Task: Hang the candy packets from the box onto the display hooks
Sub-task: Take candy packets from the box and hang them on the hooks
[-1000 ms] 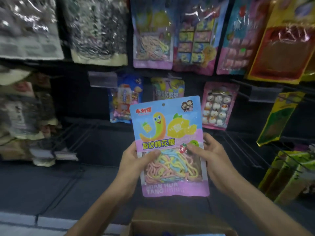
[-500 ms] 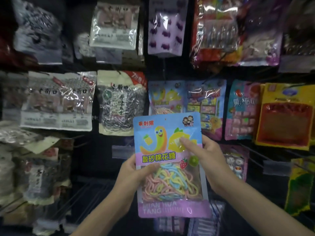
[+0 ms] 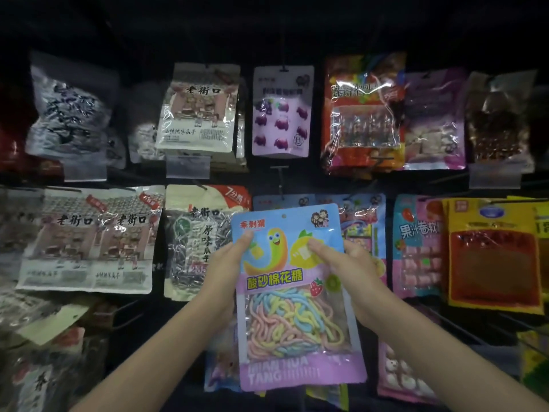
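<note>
Pinched high by left hand (image 3: 225, 264) and right hand (image 3: 349, 264), the blue-and-purple plastic packet of rainbow candy strings (image 3: 292, 295) is now lifted up to its matching row (image 3: 267, 201), so I reckon hooking comes next.

The candy packet (image 3: 297, 295) carries red "乖刺猬" at its top left, yellow "酸砂棉花糖" across the middle and pale "MIAN HUA TANG" on its purple foot. The white seed bag (image 3: 199, 114) on the upper row reads "老街口". The wide bag (image 3: 89, 242) at lower left shows "老街口" twice. The striped seed bag (image 3: 193, 245) has "老街口", "原味瓜子" and a "7" in its red corner. The pink packet (image 3: 419, 251) begins "果汁卷软".
</note>
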Motion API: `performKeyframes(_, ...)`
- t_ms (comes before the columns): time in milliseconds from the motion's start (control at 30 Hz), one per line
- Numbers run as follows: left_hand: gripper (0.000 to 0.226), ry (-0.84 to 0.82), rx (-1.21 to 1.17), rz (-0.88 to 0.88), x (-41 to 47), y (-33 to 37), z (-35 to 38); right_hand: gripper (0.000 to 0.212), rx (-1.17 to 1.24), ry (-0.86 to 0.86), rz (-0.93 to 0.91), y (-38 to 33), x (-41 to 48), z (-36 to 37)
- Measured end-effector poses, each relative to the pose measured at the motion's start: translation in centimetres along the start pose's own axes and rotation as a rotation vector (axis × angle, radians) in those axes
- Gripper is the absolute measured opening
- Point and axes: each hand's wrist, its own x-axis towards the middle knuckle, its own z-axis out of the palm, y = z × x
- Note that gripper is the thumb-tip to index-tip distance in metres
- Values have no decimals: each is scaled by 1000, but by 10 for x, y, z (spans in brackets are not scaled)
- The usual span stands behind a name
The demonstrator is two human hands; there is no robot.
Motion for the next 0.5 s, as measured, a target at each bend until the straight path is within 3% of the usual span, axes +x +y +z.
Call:
performKeyframes(200, 52, -8, -42, 46, 32, 21, 7, 15, 3, 42, -67, -20, 26, 11)
performKeyframes(300, 44, 3, -58, 59, 44, 31, 10, 16, -8, 57, -73, -24, 37, 17)
performKeyframes(500, 63, 12, -23, 60, 65, 35, 10, 16, 20, 87, -34, -27, 48, 27)
